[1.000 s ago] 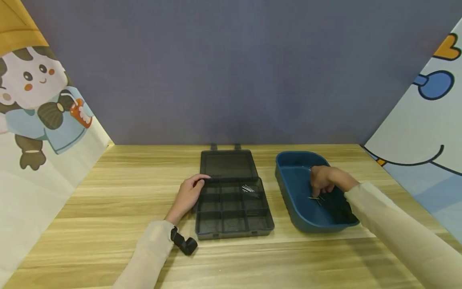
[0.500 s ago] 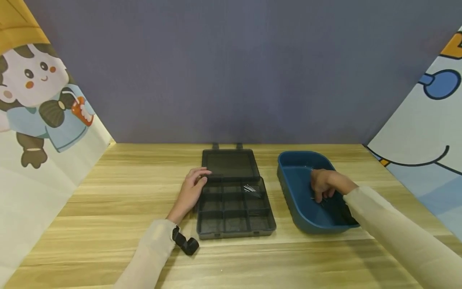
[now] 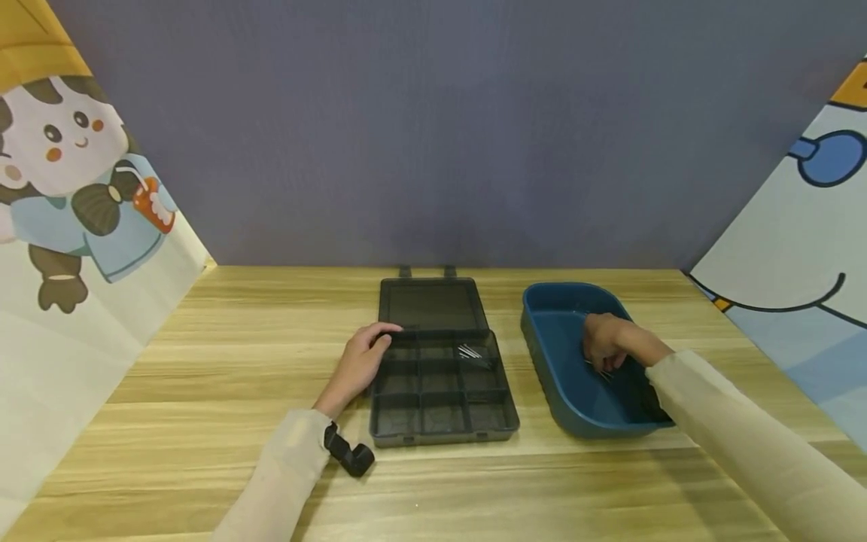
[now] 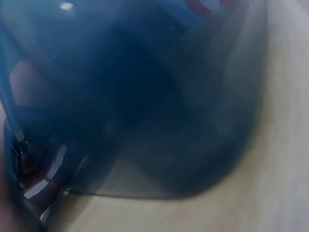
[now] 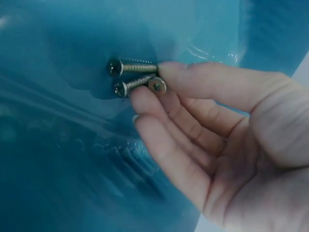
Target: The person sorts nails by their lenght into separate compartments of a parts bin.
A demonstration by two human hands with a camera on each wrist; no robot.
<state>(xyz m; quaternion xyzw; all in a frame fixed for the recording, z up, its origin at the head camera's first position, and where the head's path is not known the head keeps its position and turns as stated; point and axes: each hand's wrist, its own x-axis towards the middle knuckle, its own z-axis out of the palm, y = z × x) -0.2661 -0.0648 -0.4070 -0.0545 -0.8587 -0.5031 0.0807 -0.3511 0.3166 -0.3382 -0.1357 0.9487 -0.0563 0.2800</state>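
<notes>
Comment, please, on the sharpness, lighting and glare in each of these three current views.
Head view: mostly sharp, with the right sleeve casting a soft shadow on the table; left wrist view: blurred and dim, a glare spot on the translucent box; right wrist view: screws fairly clear, small highlights on the blue basin.

Bright metal, smooth plastic, wood grain
The 3 screws (image 5: 140, 68) looked metal, brassy and shiny, the visible shafts rough with thread. The blue tub (image 3: 589, 428) was smooth plastic, glossy enough to catch highlights. The divided box (image 3: 443, 437) and its lid (image 3: 433, 303) were smooth, smoky, see-through plastic; the thin pieces (image 3: 469, 352) inside shone like bare metal. The counter (image 3: 271, 324) showed wood grain with a soft sheen, the sleeves (image 3: 274, 470) were matt cloth and the backdrop (image 3: 433, 135) looked matt.
</notes>
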